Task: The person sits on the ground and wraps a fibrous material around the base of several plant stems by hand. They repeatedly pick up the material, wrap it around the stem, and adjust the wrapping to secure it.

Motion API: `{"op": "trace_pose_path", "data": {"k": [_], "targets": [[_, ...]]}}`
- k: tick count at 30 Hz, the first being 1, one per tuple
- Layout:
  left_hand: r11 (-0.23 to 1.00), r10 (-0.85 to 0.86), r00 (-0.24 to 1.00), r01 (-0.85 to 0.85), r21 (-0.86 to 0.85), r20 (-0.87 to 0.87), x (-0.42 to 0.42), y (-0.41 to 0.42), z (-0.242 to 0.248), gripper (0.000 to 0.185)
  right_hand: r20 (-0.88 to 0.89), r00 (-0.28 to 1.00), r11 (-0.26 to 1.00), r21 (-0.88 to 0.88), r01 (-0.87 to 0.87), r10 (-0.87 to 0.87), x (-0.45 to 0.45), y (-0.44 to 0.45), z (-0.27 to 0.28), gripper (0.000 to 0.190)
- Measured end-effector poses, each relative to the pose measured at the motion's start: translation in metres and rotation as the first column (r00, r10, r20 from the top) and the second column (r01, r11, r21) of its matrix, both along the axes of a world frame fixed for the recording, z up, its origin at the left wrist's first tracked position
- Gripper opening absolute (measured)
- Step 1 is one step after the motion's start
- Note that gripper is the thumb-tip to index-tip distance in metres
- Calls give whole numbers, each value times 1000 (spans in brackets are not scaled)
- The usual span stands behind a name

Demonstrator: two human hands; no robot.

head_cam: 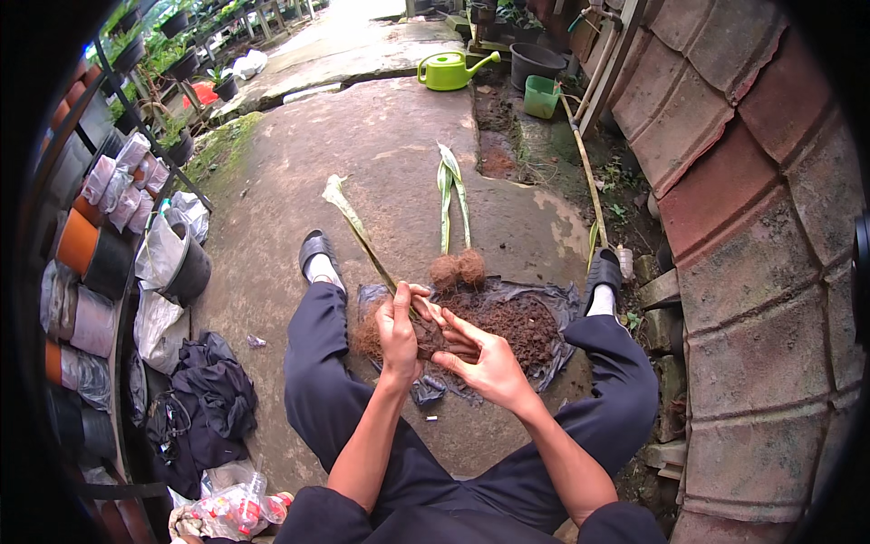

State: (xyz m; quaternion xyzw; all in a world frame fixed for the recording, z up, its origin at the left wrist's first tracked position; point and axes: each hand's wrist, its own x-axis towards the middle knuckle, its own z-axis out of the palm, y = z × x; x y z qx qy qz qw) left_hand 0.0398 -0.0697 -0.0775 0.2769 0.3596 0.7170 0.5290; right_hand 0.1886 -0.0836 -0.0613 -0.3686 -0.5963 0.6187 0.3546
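Note:
Between my hands is the root end of a long-leaved plant [363,234], its leaf slanting up and left. My left hand [401,334] grips the plant's base. My right hand [486,360] has its fingers around the dark clump at the root end. Beneath them, a black plastic sheet [567,330] lies on the ground with loose brown soil [520,326] on it. Brown fibre [367,333] shows left of my left hand. Beyond the sheet lie two variegated leafy plants [445,204] with round fibre-wrapped root balls [459,268], side by side.
A green watering can [446,71], a green container [542,96] and a black tub [537,61] stand ahead. Stacked pots [102,255], plastic bags and dark cloth [211,387] line the left. Roof tiles [734,272] lean at the right. A drink bottle [251,503] lies lower left.

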Motion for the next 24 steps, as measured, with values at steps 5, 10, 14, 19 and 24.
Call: {"op": "trace_pose_path", "data": {"k": [5,10,14,19,24], "targets": [[999,41,998,-39,24,-58,4,-1,7,34,243,969,998,59,27,-40,1,-2,1,50],[999,-14,1000,15,43,-20,-2,-3,6,30,202,978,995,96,24,-43,-2,-3,3,42],[996,-45,999,46,79,-20,-8,-2,-5,27,155,987,996,83,18,-31,-4,-3,-3,43],[996,-49,998,46,76,34,-9,-3,-7,38,206,975,984,173,47,-83,-5,-5,1,45],[997,-77,961,82,-7,265,2,-2,18,62,289,919,883,454,116,-269,-2,-2,1,44]]}}
